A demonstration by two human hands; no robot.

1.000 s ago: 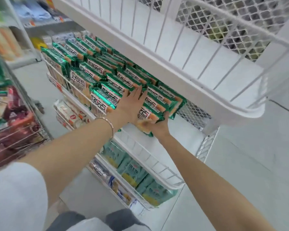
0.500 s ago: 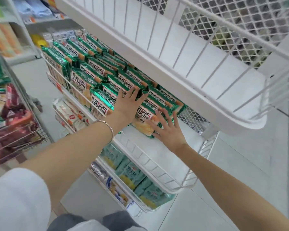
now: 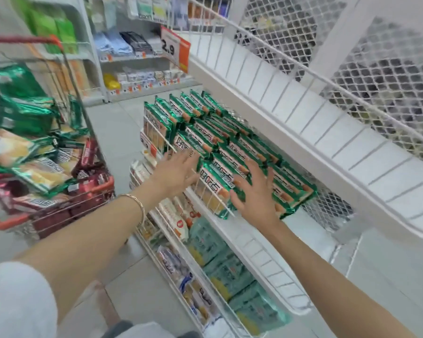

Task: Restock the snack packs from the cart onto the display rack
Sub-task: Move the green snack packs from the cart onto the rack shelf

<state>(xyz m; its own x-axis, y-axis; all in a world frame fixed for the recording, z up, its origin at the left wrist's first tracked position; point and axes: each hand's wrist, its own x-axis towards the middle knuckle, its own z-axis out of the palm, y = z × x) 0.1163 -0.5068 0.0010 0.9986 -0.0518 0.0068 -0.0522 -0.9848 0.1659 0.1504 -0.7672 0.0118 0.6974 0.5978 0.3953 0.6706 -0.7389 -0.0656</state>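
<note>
Green snack packs [image 3: 220, 142] stand in rows on the middle shelf of the white wire display rack [image 3: 266, 250]. My left hand [image 3: 175, 170] hovers with spread, straight fingers just in front of the shelf's wire front, holding nothing. My right hand [image 3: 253, 191] lies with splayed fingers against the nearest green packs at the row's right end. The cart [image 3: 59, 211], wire with red trim, stands at the left, filled with green packs [image 3: 25, 115] and dark red packs [image 3: 88, 176].
The rack's wide top basket [image 3: 352, 152] overhangs the shelf on the right. Lower shelves carry pale teal packs [image 3: 220, 259] and white-and-orange packs [image 3: 174, 215]. Background store shelving [image 3: 132, 57] with a red price sign [image 3: 174, 48] stands across the grey tiled aisle.
My view has swung left, bringing the cart into sight. My left hand has drawn back off the packs toward the shelf front. My right hand has slid up onto the end packs.
</note>
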